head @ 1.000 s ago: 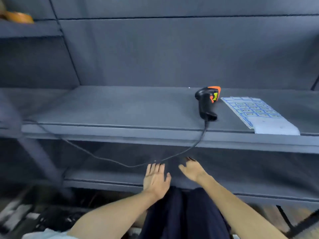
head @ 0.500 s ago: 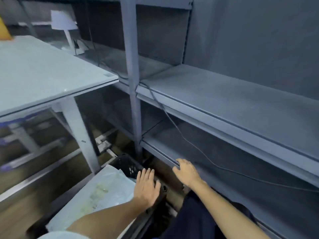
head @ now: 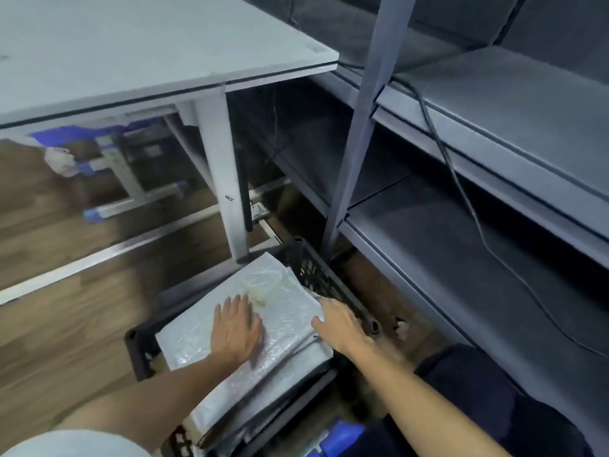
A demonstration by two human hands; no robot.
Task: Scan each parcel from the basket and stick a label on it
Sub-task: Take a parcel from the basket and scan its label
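Picking the top parcel. The black plastic basket [head: 316, 268] sits on the floor at 6 o'clock, beside the grey shelving [head: 494, 127]. The stack's top grey poly-mailer parcel [head: 283, 311] lies flat. The left hand [head: 235, 328] rests spread, palm down, on its middle; the right hand [head: 342, 324], fingers loosely open, meets its 3 o'clock edge. Good practice is probably to pin with the left, slide the right fingers under one layer only, then lift.

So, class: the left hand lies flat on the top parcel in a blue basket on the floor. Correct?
Not quite. The head view shows the basket is black, not blue. The left hand does lie flat on the top parcel, and the basket is on the floor.
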